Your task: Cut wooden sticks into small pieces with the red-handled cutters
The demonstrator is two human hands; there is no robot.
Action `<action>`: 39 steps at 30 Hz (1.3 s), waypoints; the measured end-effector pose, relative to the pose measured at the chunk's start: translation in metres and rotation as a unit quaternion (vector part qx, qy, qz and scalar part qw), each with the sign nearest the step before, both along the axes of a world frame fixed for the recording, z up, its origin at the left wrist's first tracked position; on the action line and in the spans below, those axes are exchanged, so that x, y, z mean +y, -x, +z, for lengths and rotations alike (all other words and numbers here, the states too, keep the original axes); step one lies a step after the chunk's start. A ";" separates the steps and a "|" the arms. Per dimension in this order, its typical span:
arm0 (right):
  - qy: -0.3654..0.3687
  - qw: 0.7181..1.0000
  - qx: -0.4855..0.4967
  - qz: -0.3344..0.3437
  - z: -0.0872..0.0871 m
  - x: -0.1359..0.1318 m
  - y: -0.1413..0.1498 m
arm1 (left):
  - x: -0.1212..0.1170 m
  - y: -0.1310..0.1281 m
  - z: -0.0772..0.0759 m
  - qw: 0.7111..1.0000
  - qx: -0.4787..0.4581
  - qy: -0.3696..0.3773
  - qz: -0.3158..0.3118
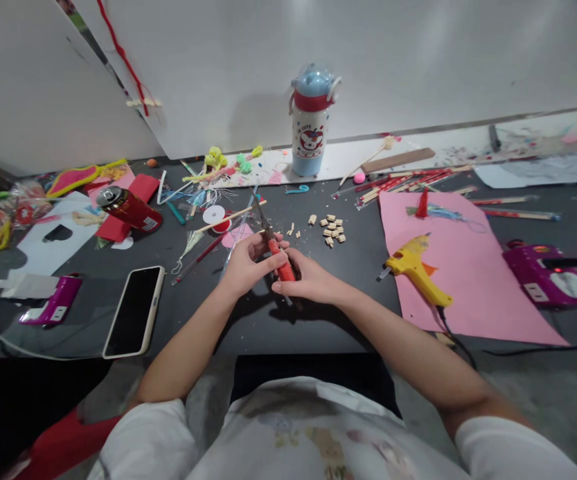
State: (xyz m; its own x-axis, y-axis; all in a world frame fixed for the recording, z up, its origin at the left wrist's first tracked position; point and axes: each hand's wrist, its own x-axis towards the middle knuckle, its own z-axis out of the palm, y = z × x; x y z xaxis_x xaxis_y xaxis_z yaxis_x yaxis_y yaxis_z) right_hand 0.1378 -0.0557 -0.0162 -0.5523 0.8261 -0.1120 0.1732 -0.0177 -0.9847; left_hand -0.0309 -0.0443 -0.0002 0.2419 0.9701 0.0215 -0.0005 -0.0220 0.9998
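Red-handled scissors (284,268) are held between both hands over the middle of the dark table, their blades pointing up and away to the left. My right hand (311,277) is closed around the handles. My left hand (248,267) has its fingers curled by the base of the blades, with the thumb pressed on the red handle; whether a small piece also sits in those fingers is hidden. Beyond my hands lies a small pile of short cut wooden pieces (334,231). Left of the blades, a thin wooden stick (228,220) crosses a white spool (213,215).
A phone (133,312) and a red can (131,210) are on the left. A bottle (312,123) stands against the back wall. To the right, a yellow glue gun (418,270) rests on pink paper (473,267), with a purple power socket (551,277) and its cable beyond.
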 end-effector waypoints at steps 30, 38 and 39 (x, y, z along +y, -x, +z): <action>-0.194 0.978 -0.070 -0.029 0.013 -0.012 0.002 | -0.005 0.010 -0.008 0.981 -0.001 -0.171 -0.095; -0.214 0.973 -0.082 -0.038 0.015 -0.013 0.002 | -0.006 0.009 -0.005 0.979 -0.015 -0.174 -0.101; -0.212 0.973 -0.083 -0.036 0.015 -0.013 0.002 | -0.006 0.010 -0.005 0.979 -0.009 -0.177 -0.100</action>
